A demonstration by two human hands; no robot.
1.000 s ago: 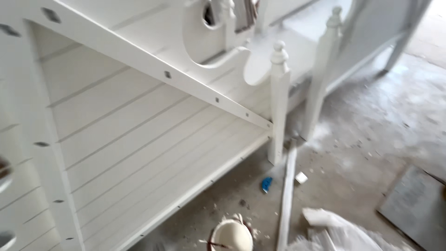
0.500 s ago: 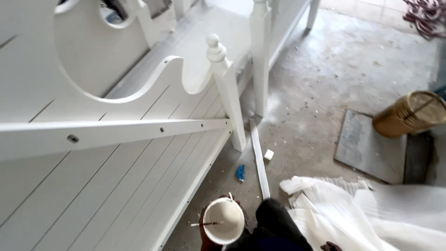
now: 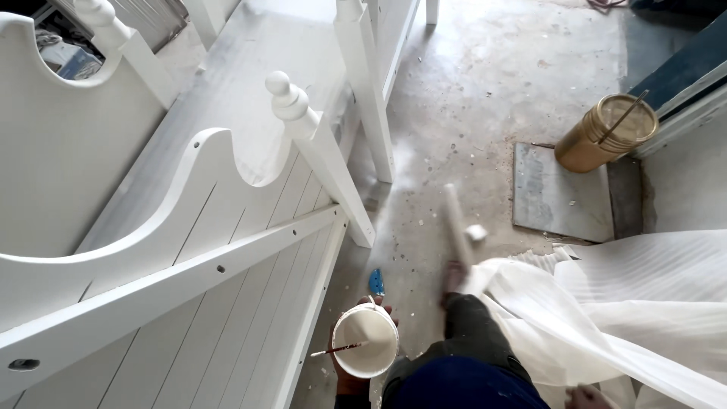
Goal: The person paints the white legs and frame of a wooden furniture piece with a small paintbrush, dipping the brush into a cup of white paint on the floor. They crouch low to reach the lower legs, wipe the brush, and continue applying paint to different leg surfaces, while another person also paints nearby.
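My left hand (image 3: 350, 383) holds a small white paint cup (image 3: 366, 350) from below, low in the view. A thin brush (image 3: 337, 350) lies across the cup's rim. The cup hangs over the concrete floor, just right of the white slatted furniture panel (image 3: 227, 303). A knobbed white post (image 3: 322, 155) rises from that panel. Only a sliver of my right hand (image 3: 581, 395) shows at the bottom edge, beside the white foam sheet (image 3: 636, 303); its fingers are hidden. My dark-trousered leg (image 3: 473, 341) stretches forward between the two hands.
A gold can (image 3: 606, 132) with a stick in it stands at the right on a grey slab (image 3: 560, 197). A white wooden strip (image 3: 457, 223) and a small blue object (image 3: 376, 282) lie on the dusty floor. More white furniture parts (image 3: 363, 83) stand behind.
The view has swung right and downward. The cup and my leg now fill more of the bottom. The gold can and slab have shifted toward the middle.
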